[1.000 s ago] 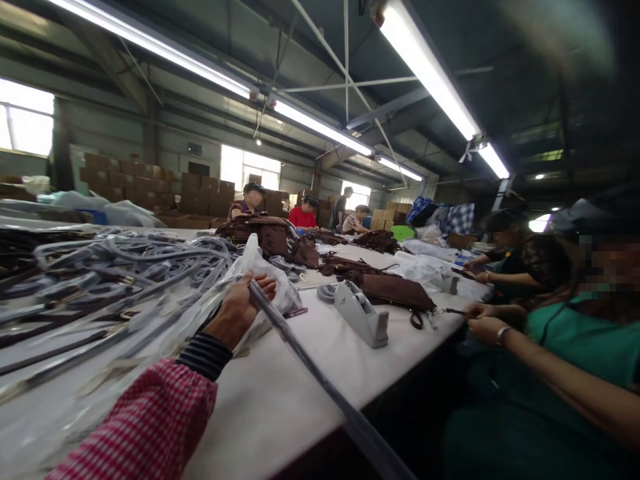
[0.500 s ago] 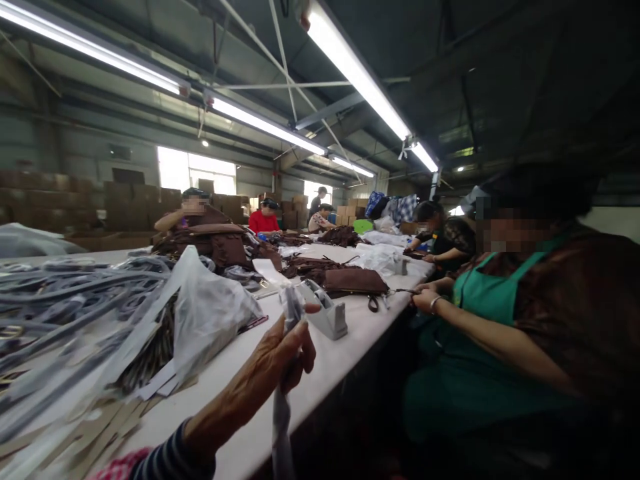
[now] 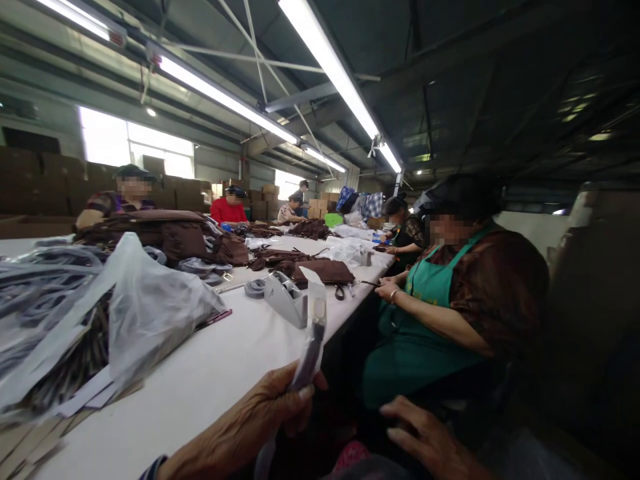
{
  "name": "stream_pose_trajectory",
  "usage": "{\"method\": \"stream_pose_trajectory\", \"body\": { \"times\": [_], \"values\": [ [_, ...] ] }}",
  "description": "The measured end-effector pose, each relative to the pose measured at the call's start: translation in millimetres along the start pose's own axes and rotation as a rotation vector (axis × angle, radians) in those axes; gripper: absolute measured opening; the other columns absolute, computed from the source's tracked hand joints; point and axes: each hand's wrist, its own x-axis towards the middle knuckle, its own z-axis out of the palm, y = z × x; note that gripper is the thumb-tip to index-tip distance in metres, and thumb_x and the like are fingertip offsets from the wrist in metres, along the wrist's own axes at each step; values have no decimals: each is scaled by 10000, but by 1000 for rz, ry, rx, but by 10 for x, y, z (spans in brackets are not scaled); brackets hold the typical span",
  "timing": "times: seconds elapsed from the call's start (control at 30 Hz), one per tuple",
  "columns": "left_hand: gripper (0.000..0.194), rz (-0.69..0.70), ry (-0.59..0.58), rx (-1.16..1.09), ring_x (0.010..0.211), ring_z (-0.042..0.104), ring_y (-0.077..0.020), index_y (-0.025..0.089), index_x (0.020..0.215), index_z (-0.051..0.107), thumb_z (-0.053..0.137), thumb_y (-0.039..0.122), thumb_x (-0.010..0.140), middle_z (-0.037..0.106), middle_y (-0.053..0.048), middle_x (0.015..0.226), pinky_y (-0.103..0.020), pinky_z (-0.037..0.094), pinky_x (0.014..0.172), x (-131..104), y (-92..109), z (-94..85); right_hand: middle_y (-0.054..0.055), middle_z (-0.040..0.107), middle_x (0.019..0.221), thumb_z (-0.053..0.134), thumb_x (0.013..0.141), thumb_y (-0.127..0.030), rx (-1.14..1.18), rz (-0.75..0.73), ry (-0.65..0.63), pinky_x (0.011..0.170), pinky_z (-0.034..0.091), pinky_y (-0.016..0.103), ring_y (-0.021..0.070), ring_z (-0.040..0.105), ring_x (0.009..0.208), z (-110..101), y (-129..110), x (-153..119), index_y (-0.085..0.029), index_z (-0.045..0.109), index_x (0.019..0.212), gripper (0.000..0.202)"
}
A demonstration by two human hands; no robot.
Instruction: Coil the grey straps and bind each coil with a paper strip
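Observation:
My left hand [image 3: 273, 400] is closed around a dark strap wrapped in clear plastic [image 3: 311, 347]. The wrapped strap stands up above my fingers, a pale flap of wrapping at its top, and its lower end hangs below my hand. Low on the right, my right hand [image 3: 425, 433] has its fingers loosely bent and apart, with nothing visible in them. A light grey tape dispenser [image 3: 285, 300] stands on the table just beyond the strap. Close to it lies a coiled grey strap [image 3: 255, 288].
On the left, a plastic bag [image 3: 155, 307] covers dark straps beside a heap of wrapped straps [image 3: 45, 280]. Brown bags [image 3: 185, 237] lie farther along the white table [image 3: 180, 393]. A co-worker in a green apron [image 3: 430, 287] sits at the right, others beyond.
My left hand has lowered slightly, and the wrapped strap now shows more of its length above the fingers. My right hand has come into view at the bottom. The view has turned right.

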Motion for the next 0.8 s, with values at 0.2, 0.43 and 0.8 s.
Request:
{"method": "stream_pose_trajectory", "body": {
  "times": [0.2, 0.43, 0.8],
  "values": [
    [426, -35, -99, -150, 751, 559, -173, 154, 986, 711, 627, 569, 940, 635, -45, 835, -283, 436, 708, -57, 25, 40, -10, 577, 654, 610, 948, -602, 672, -227, -240, 501, 371, 235, 103, 497, 510, 654, -1168, 846, -157, 739, 1069, 478],
    [454, 100, 214, -104, 792, 567, -212, 166, 884, 696, 678, 620, 877, 635, -41, 822, -307, 439, 737, 123, -77, -59, -56, 385, 634, 802, 828, -390, 673, -335, 60, 483, 254, 239, 70, 320, 530, 687, -1779, 1172, -163, 620, 669, 332],
    [508, 251, 359, 91, 800, 586, -218, 162, 771, 678, 542, 616, 952, 659, -44, 799, -305, 463, 772, 126, 29, -182, -22, 493, 736, 836, 763, -489, 592, -347, -72, 527, 384, 249, 112, 473, 594, 722, -1871, 1229, -168, 683, 707, 360]
  ]
}}
